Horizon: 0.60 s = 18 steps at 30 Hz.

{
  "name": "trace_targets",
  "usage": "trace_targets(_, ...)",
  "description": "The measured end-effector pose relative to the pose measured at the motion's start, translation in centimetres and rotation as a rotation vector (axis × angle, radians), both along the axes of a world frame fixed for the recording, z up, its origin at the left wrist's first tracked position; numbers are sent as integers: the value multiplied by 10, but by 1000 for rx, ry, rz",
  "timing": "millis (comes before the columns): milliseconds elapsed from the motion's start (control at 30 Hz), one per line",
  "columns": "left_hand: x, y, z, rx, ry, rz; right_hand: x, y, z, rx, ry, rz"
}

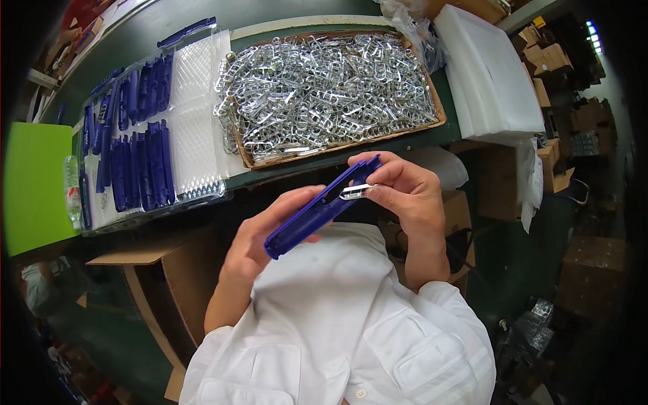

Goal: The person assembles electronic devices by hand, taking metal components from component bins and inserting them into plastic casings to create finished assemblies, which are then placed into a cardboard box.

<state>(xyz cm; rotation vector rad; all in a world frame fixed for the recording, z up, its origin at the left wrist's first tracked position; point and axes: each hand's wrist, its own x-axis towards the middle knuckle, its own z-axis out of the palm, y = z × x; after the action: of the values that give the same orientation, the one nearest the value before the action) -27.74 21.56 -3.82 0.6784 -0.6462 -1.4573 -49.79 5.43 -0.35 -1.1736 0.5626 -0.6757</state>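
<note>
Left hand: my left hand (255, 226) grips the lower-left half of the shell, fingers laid along its upper edge, a fingertip showing beneath.
Right hand: my right hand (415, 189) pinches the metal clip between thumb and forefinger; the other fingers curl at the shell's upper-right end.
Navy-blue plastic shell: the navy-blue plastic shell (297, 228) is held above my lap, between both hands, channel side partly exposed. Its long axis slants from lower left to upper right. Whether it is one piece or two lying together, I cannot tell at this angle.
Bright metal clip: the metal clip (352, 192) lies at the shell's opening, toward the upper-right end. It points leftward from my right fingertips, nearly level, so its axis crosses the shell's at a slant. The right hand is nearer; the clip's seating is unclear.
Clip supply: a shallow carton (440, 108) beyond my hands bears a heap of clips (331, 91).
Shell supply: more blue shells (138, 165) lie to the left on a clear plastic tray (192, 67).
Bench surroundings: white foam sheets (489, 74) at right; a bright green panel (40, 189) at far left.
</note>
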Motion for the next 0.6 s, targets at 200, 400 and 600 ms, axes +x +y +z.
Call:
trace_targets(200, 5, -3, 9, 172, -552, -80, -1, 0, 3, -238, 215, 5)
trace_targets(400, -17, -17, 0, 238, -593, -85, -4, 2, 16, -775, 239, -294)
trace_targets(600, -27, -22, -11, 288, -434, -39, 2, 21, 31, -777, 312, -191)
